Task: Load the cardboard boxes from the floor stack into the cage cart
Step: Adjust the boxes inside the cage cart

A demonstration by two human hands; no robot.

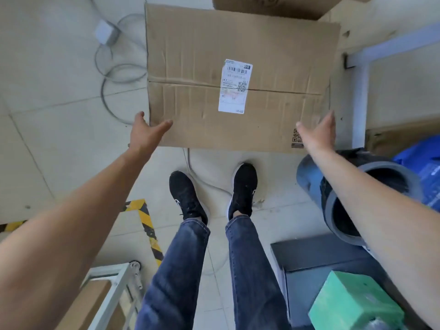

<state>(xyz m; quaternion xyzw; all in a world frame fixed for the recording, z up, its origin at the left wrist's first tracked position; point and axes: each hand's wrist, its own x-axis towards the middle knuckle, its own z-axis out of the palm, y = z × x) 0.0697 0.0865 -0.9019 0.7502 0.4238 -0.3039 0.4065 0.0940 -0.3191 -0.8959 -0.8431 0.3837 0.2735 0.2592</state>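
Both hands are spread with straight fingers, our left hand at the near left corner and our right hand at the near right corner of the labelled cardboard box just ahead of our shoes.

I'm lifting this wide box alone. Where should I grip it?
Grip the box at its left and right sides, one hand from each side, near the front corners. It is wide, flat-topped, without visible handles; the left hand and right hand are open there.
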